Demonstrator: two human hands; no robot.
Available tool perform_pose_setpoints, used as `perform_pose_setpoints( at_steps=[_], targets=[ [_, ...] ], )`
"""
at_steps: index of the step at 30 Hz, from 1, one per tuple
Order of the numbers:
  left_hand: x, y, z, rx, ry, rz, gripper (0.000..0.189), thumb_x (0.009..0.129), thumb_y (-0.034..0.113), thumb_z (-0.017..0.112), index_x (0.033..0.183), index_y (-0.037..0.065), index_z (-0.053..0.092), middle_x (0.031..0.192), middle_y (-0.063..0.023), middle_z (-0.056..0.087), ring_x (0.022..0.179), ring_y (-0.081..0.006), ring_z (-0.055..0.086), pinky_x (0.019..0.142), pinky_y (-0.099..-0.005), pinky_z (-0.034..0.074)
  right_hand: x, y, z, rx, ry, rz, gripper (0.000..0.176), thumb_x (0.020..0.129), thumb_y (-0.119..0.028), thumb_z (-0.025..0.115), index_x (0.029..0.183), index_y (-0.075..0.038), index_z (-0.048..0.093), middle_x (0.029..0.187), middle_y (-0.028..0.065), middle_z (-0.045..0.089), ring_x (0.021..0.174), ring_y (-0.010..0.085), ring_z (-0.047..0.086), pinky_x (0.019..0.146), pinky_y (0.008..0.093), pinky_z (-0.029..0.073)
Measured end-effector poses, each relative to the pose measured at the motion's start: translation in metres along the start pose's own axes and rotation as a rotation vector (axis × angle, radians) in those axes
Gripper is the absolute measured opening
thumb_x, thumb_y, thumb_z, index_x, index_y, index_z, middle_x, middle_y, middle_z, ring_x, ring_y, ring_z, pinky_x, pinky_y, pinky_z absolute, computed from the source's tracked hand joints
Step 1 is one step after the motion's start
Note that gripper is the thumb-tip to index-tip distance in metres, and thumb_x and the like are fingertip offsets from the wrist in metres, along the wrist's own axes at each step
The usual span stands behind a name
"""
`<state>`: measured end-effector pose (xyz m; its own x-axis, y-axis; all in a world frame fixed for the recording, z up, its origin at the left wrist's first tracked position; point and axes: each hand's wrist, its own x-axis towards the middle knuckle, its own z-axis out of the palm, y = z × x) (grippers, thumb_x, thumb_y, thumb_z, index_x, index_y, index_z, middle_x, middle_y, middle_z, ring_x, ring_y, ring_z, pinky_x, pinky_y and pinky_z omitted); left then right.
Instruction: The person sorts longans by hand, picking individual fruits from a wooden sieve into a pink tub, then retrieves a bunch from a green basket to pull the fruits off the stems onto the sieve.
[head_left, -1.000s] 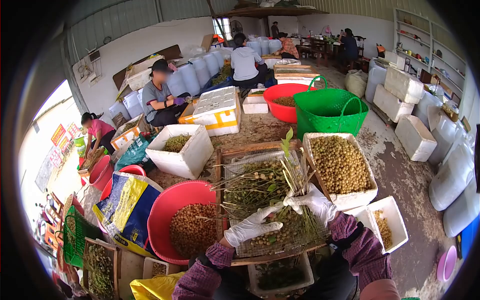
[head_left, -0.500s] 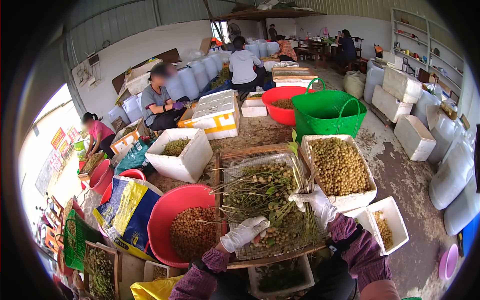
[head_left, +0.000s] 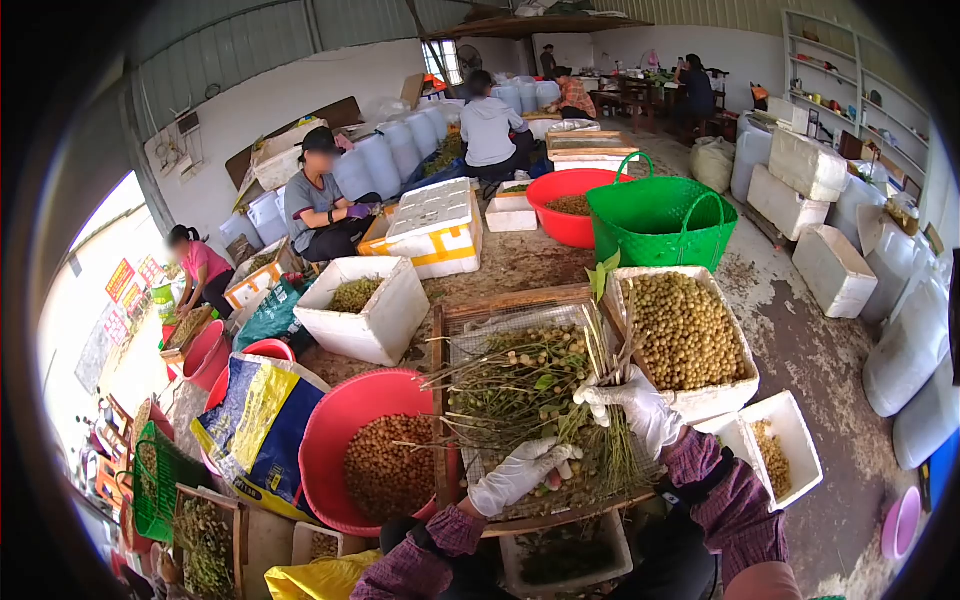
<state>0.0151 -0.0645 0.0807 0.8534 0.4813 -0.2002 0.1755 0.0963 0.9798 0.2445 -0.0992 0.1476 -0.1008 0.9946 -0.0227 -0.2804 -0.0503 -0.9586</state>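
A wood-framed wire mesh tray (head_left: 470,322) in front of me bears a heap of fruit stems (head_left: 500,390) with leaves and small round tan fruit. My right hand (head_left: 638,408), in a white glove, is closed round a bundle of long thin stems (head_left: 622,455) at the tray's right side. Low on the heap is my gloved left hand (head_left: 520,474), its fingers bent together by the lower ends of the stems and some loose fruit. What its fingertips pinch, if anything, is too small to make out.
A foam box of tan fruit (head_left: 690,330) stands right of the tray, a red basin (head_left: 325,440) with more fruit to its left. Behind are a green basket (head_left: 650,225) and a white foam box (head_left: 370,325). Several people (head_left: 325,200) sit farther back.
My left hand has moved right and slightly up, closer to the stems under my right hand. The right hand keeps its grip on the bundle, nearly in place.
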Motion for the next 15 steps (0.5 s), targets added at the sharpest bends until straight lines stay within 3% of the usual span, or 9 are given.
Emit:
perform_pose_setpoints(
  at_steps=[4,7,10,11,13,15],
  targets=[
    [-0.012,0.014,-0.009,0.169,0.046,-0.073,0.021,0.099,0.02,0.05,0.108,0.003,0.059,0.087,-0.0026,0.062,0.07,-0.0053,0.056,0.06,-0.0181,0.046,0.003,-0.007,-0.012,-0.044,0.06,-0.025,0.021,0.084,-0.014,0.07,0.091,0.006,0.068,0.068,0.0075,0.063,0.055,0.0132,0.055,0.051,0.026,0.045],
    [-0.016,0.004,-0.019,-0.048,0.039,-0.046,0.023,0.096,0.022,0.056,0.109,0.004,0.06,0.09,-0.0054,0.062,0.077,-0.0124,0.06,0.066,-0.0255,0.049,0.003,-0.021,-0.021,-0.058,0.075,-0.09,0.019,0.084,-0.014,0.07,0.091,0.004,0.067,0.076,0.0092,0.066,0.058,0.013,0.056,0.054,0.0271,0.047],
    [-0.021,0.014,-0.032,1.042,0.316,0.397,0.028,0.091,0.023,0.063,0.113,0.006,0.06,0.1,-0.0108,0.063,0.089,-0.0236,0.061,0.078,-0.0349,0.049,0.009,-0.041,-0.035,-0.193,0.122,-0.207,0.019,0.081,-0.013,0.072,0.093,0.001,0.067,0.085,0.01,0.069,0.07,0.017,0.062,0.066,0.0276,0.05],
    [-0.021,0.018,-0.042,0.998,0.381,0.273,0.036,0.084,0.021,0.069,0.116,0.009,0.06,0.109,-0.0146,0.061,0.1,-0.0332,0.057,0.089,-0.04,0.045,0.01,-0.047,-0.036,-0.219,0.135,-0.287,0.019,0.081,-0.012,0.072,0.092,0.001,0.066,0.086,0.0102,0.07,0.072,0.0179,0.063,0.069,0.0276,0.05],
    [-0.017,0.013,-0.064,1.294,0.569,0.272,0.037,0.082,0.019,0.067,0.117,0.01,0.06,0.11,-0.0148,0.06,0.099,-0.032,0.058,0.088,-0.0385,0.044,0.008,-0.062,-0.023,-0.184,0.169,-0.266,0.014,0.082,-0.008,0.07,0.09,0.002,0.065,0.082,0.0097,0.069,0.07,0.0183,0.064,0.068,0.0275,0.051],
    [-0.017,0.0,-0.077,1.489,0.672,0.22,0.024,0.083,0.021,0.059,0.105,0.014,0.062,0.098,-0.0117,0.063,0.098,-0.0342,0.056,0.089,-0.0525,0.038,0.011,-0.07,-0.023,-0.185,0.126,-0.215,0.012,0.083,-0.006,0.068,0.09,0.002,0.064,0.08,0.0098,0.068,0.068,0.018,0.064,0.066,0.028,0.051]
  ],
)
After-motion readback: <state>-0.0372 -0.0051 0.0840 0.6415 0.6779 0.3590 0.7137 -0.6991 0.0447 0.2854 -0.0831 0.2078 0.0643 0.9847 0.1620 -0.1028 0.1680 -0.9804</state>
